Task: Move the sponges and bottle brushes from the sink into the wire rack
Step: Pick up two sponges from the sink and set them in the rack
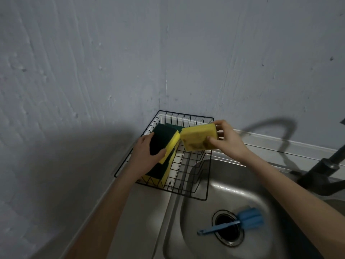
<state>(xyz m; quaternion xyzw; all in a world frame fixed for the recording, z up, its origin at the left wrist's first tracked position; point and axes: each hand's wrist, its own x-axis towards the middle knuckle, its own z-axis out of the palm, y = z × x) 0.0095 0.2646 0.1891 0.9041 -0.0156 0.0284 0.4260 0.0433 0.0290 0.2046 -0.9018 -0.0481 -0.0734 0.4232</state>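
Grey walls corner a steel sink [188,217]: left hand [147,152] and right hand [227,139] each grip a sponge over the wire rack [208,184], apparently mid-placement; at 5 o'clock, a blue bottle brush [240,221] awaits pickup.

sponges [197,139]: yellow-green, two held over the rack [207,184], more inside
brush [242,221]: blue, in sink [186,212], 5 o'clock of rack

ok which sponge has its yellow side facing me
The sponge in the right hand; the left hand holds one showing its dark green scouring face.
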